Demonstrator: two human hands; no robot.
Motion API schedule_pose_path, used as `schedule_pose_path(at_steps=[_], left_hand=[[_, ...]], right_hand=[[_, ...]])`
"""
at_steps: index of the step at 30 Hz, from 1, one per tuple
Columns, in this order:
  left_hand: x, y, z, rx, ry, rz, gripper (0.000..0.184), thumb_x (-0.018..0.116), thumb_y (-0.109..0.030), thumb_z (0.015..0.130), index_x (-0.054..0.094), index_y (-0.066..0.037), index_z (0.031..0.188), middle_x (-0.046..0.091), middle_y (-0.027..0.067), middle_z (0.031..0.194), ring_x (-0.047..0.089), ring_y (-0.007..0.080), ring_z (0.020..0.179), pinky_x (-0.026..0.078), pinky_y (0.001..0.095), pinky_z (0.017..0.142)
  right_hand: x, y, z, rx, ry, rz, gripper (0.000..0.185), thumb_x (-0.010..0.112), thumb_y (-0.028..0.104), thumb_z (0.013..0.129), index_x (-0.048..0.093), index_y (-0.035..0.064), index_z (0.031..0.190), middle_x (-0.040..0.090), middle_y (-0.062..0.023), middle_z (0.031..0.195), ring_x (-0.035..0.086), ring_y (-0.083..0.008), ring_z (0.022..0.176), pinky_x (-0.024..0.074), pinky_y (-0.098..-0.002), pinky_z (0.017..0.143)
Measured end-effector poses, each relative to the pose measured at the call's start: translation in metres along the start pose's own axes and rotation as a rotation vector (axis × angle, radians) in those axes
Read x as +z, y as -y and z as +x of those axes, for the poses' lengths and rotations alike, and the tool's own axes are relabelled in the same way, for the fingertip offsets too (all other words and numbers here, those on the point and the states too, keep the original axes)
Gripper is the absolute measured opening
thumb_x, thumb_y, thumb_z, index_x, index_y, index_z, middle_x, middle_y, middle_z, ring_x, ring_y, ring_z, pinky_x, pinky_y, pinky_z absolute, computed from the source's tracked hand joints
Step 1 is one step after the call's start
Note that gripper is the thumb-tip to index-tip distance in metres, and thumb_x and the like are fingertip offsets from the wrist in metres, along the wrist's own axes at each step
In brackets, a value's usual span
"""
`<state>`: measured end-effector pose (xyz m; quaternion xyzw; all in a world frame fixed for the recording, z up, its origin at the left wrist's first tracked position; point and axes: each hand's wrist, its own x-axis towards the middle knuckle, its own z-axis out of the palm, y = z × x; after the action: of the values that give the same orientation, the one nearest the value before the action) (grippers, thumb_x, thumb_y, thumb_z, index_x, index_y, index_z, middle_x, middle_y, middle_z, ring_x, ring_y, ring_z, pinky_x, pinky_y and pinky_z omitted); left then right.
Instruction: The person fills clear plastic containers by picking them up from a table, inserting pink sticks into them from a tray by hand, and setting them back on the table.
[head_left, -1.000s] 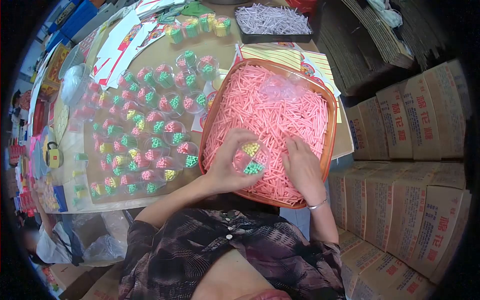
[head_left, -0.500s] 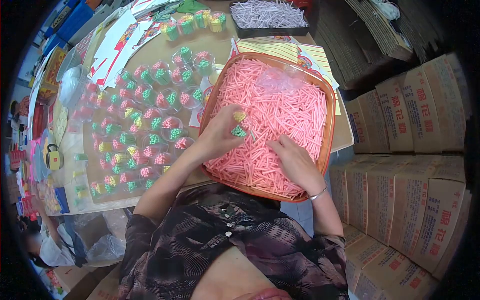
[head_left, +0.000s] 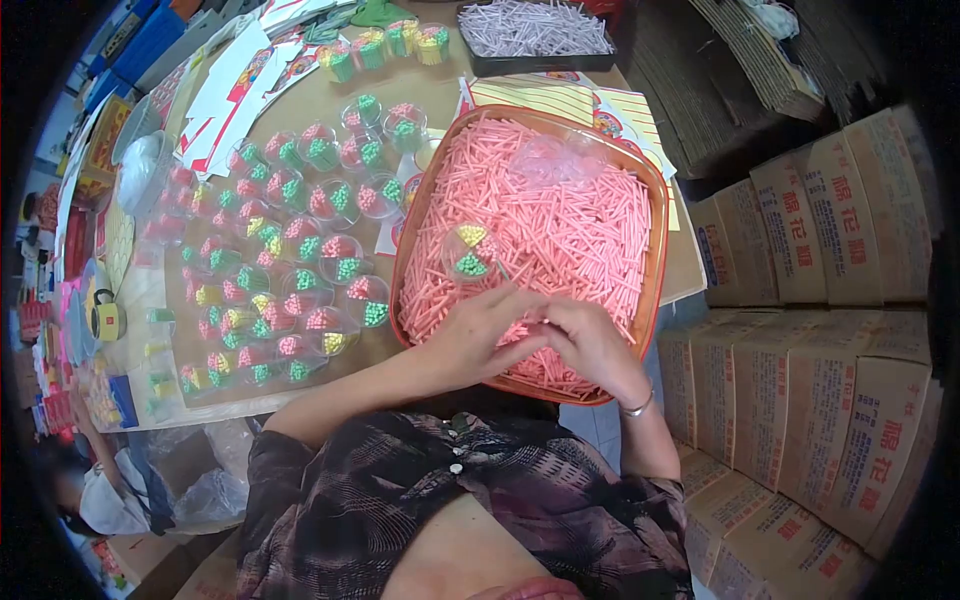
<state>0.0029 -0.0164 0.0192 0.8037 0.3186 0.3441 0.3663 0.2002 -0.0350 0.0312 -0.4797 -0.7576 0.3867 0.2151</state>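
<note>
A large orange-brown tray (head_left: pixel 659 215) is heaped with short pink sticks (head_left: pixel 590 240). On the heap, left of centre, rests a clear plastic cup (head_left: pixel 470 252) holding yellow, pink and green sticks; neither hand touches it. Below the cup, over the tray's near side, my left hand (head_left: pixel 470 335) has its fingers closed and meets my right hand (head_left: pixel 592 345). My right fingers are curled inward against the left fingertips. Pink sticks show between the fingers, though how many are held is hidden. A crumpled clear plastic bag (head_left: pixel 555 160) lies at the tray's far side.
Many clear cups of coloured sticks (head_left: pixel 330 200) stand on the table left of the tray. A black tray of pale lilac sticks (head_left: pixel 540 35) sits at the back. Stacked cardboard boxes (head_left: pixel 800 400) line the right. Another person (head_left: pixel 115 495) is at the lower left.
My left hand has let go of the cup, which now stands on the pink sticks, and has moved down and right to meet my right hand. My right hand has shifted slightly down.
</note>
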Motion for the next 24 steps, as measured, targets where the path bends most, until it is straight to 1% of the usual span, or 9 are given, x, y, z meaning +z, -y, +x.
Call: schedule_pose_path(at_steps=[2,6,7,11,12,16,17,21,24], left_hand=[[0.006,0.002,-0.003,-0.023,0.012,-0.026,0.033,0.073,0.0,0.076,0.064,-0.002,0.108,0.061,0.0068,0.087,0.058,0.0175,0.075,0.048,0.0262,0.067],[0.009,0.012,-0.012,0.045,-0.099,-0.09,0.025,0.068,0.003,0.076,0.061,-0.004,0.099,0.055,0.005,0.079,0.051,0.0168,0.061,0.042,0.0282,0.056],[0.008,0.013,-0.013,0.043,-0.102,-0.085,0.025,0.068,0.003,0.076,0.061,-0.004,0.099,0.055,0.005,0.079,0.051,0.0168,0.061,0.042,0.0282,0.056],[0.002,0.017,-0.018,-0.082,-0.032,-0.271,0.016,0.069,0.006,0.077,0.066,-0.002,0.091,0.06,0.0051,0.084,0.053,0.0129,0.067,0.043,0.0229,0.06],[0.0,0.018,-0.019,-0.084,-0.033,-0.27,0.016,0.069,0.006,0.077,0.066,-0.002,0.091,0.06,0.0051,0.084,0.053,0.0129,0.067,0.043,0.0229,0.06],[-0.007,0.022,-0.02,-0.198,-0.107,-0.614,0.03,0.073,0.002,0.074,0.063,-0.002,0.103,0.061,0.0084,0.093,0.057,0.0161,0.076,0.047,0.0243,0.068],[-0.01,0.022,-0.017,-0.198,-0.109,-0.613,0.03,0.073,0.002,0.074,0.063,-0.002,0.103,0.061,0.0084,0.093,0.057,0.0161,0.076,0.047,0.0243,0.068],[-0.029,0.018,0.007,0.072,-0.396,0.276,0.054,0.078,-0.003,0.07,0.055,-0.001,0.119,0.058,0.0131,0.108,0.059,0.0221,0.092,0.049,0.0283,0.082],[-0.021,0.05,0.002,-0.029,-0.328,0.258,0.061,0.077,-0.004,0.067,0.052,-0.002,0.123,0.057,0.0139,0.112,0.058,0.0248,0.097,0.048,0.0315,0.084]], right_hand=[[0.005,0.004,-0.001,-0.007,0.004,0.016,0.015,0.061,0.001,0.078,0.063,-0.0029,0.092,0.061,-0.0133,0.078,0.057,-0.0298,0.065,0.0451,-0.038,0.064],[0.008,0.014,0.003,0.023,0.0,0.088,0.014,0.06,0.0,0.078,0.063,-0.0036,0.091,0.062,-0.0143,0.079,0.056,-0.0306,0.064,0.0452,-0.0384,0.063],[0.01,0.013,0.004,0.018,0.002,0.09,0.014,0.06,0.0,0.078,0.063,-0.0036,0.091,0.062,-0.0143,0.079,0.056,-0.0306,0.064,0.0452,-0.0384,0.063],[0.017,0.002,0.002,-0.004,0.059,-0.023,0.025,0.062,-0.002,0.079,0.067,-0.0005,0.103,0.064,-0.0092,0.079,0.055,-0.0197,0.062,0.0429,-0.0293,0.058],[0.015,0.004,0.002,-0.005,0.061,-0.022,0.025,0.062,-0.002,0.079,0.067,-0.0005,0.103,0.064,-0.0092,0.079,0.055,-0.0197,0.062,0.0429,-0.0293,0.058],[0.002,0.016,0.005,0.219,-0.016,0.455,0.023,0.059,0.002,0.088,0.067,-0.0021,0.108,0.064,-0.0071,0.079,0.058,-0.0156,0.062,0.045,-0.0266,0.058],[0.002,0.015,0.005,0.217,-0.014,0.455,0.023,0.059,0.002,0.088,0.067,-0.0021,0.108,0.064,-0.0071,0.079,0.058,-0.0156,0.062,0.045,-0.0266,0.058],[0.007,0.002,0.01,0.133,-0.213,0.551,0.023,0.056,0.002,0.094,0.066,-0.0022,0.114,0.065,-0.0044,0.084,0.057,-0.0069,0.066,0.0468,-0.0186,0.059],[0.008,0.001,0.012,0.169,-0.286,0.555,0.022,0.058,0.002,0.093,0.067,0.0002,0.113,0.065,-0.0052,0.083,0.058,-0.0081,0.065,0.0461,-0.0193,0.058]])
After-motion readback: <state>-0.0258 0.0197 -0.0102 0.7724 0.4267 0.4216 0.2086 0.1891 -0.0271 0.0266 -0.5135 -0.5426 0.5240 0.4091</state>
